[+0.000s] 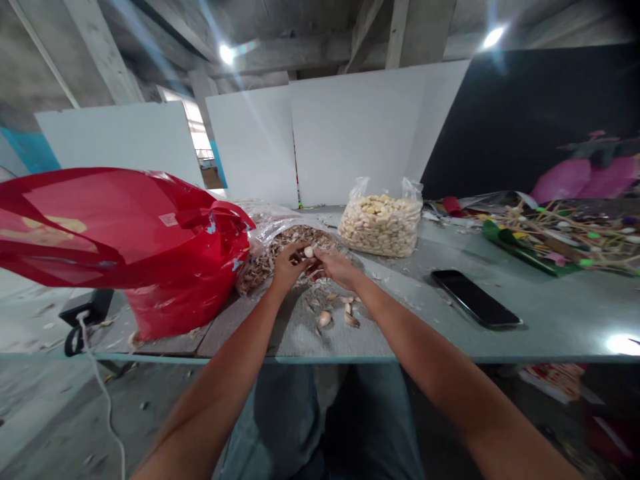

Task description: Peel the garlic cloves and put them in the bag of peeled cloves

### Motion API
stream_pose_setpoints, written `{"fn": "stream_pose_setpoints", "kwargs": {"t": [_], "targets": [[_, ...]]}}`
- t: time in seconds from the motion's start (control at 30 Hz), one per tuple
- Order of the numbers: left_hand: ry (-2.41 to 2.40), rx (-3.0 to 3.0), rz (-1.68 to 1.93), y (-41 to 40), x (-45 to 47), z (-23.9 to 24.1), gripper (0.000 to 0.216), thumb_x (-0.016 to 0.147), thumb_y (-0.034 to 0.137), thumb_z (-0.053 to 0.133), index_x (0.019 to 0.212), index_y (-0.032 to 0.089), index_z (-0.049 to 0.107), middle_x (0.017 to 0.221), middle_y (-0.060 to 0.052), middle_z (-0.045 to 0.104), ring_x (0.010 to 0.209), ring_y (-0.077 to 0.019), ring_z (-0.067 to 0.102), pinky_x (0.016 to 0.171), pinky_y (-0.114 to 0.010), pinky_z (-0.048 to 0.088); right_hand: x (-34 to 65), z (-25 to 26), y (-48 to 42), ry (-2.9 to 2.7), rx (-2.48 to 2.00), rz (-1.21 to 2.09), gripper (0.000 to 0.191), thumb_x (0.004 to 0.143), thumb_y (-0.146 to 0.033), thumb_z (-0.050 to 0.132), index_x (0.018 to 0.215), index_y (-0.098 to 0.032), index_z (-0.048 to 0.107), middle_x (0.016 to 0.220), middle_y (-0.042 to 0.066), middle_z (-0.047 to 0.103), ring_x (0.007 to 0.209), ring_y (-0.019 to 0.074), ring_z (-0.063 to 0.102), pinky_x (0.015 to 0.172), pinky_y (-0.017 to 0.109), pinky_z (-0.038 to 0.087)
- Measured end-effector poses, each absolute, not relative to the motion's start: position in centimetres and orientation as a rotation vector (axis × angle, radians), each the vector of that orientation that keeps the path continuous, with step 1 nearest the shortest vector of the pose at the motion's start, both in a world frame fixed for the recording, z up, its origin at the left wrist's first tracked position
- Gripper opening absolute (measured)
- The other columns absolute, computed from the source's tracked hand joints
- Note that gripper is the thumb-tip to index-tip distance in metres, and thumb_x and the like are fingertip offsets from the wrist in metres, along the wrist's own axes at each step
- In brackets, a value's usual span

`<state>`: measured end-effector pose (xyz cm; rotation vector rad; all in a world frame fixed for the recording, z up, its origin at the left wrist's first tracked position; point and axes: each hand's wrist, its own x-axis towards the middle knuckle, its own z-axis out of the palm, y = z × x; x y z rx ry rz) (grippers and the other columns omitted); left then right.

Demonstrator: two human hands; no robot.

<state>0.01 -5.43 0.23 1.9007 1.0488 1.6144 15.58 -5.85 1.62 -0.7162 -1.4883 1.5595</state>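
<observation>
A pale garlic clove (309, 251) is pinched between the fingertips of both hands, above the table. My left hand (289, 265) is closed on its left side, and my right hand (337, 264) closes on it from the right. Behind and below them spreads a clear plastic bag full of brown garlic skins (260, 265). Closer to me lie a whitish unpeeled garlic clove (325, 319) and a few slimmer unpeeled cloves (351, 320), among bits of skin. Beyond my right hand stands a clear bag of peeled garlic cloves (380, 227).
A big red plastic bag (185, 293) stands at the left, beside a black box with a white cable (90, 308). To the right lie a black phone (475, 298) and a pile of craft stems (565, 233). The grey table's front edge (440, 360) runs above my knees.
</observation>
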Motion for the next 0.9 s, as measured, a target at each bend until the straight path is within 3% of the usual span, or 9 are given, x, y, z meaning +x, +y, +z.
{"fn": "stream_pose_setpoints", "kwargs": {"t": [0.27,0.33,0.5,0.7,0.9], "targets": [[1.155,1.968,1.615,-5.0,-0.3,-0.2,0.037,0.07,0.024,0.072,0.107,0.02,0.07,0.087,-0.004,0.068,0.061,-0.0102,0.051,0.057,-0.022,0.042,16.5,0.9,-3.4,-1.493,-1.003,1.039,0.035,0.08,-0.052,0.057,0.068,-0.02,0.052,0.05,-0.004,0.051,0.04,0.0099,0.047,0.041,0.023,0.041],[1.156,1.995,1.609,-5.0,-0.3,-0.3,0.037,0.07,0.024,0.072,0.107,0.021,0.07,0.089,-0.004,0.067,0.059,-0.0097,0.049,0.056,-0.022,0.041,16.7,0.8,-3.2,-1.496,-0.981,0.949,0.03,0.08,-0.048,0.056,0.074,-0.02,0.053,0.049,-0.006,0.048,0.037,0.009,0.044,0.039,0.022,0.039],[1.14,2.089,1.585,-4.9,-0.4,-0.3,0.035,0.071,0.027,0.072,0.105,0.021,0.07,0.092,-0.005,0.066,0.063,-0.0105,0.05,0.059,-0.023,0.041,15.9,0.7,-3.9,-1.58,-0.83,1.089,0.037,0.075,-0.043,0.063,0.105,-0.022,0.057,0.067,-0.003,0.059,0.048,0.0109,0.053,0.041,0.023,0.044],[1.13,2.033,1.536,-4.9,-0.2,-0.4,0.05,0.072,0.027,0.07,0.121,0.02,0.06,0.092,-0.004,0.063,0.06,-0.0092,0.048,0.057,-0.022,0.041,15.2,0.2,-4.0,-1.671,-0.819,1.213,0.035,0.074,-0.047,0.065,0.098,-0.021,0.061,0.07,0.0,0.061,0.053,0.0133,0.055,0.043,0.026,0.046],[1.105,1.916,1.581,-4.9,-0.4,-0.7,0.041,0.082,0.038,0.061,0.118,0.019,0.059,0.091,-0.004,0.06,0.065,-0.0105,0.051,0.059,-0.022,0.042,17.6,1.7,-2.9,-1.609,-0.943,0.776,0.026,0.085,-0.038,0.052,0.099,-0.019,0.06,0.075,0.001,0.061,0.061,0.0138,0.056,0.051,0.024,0.046]]}}
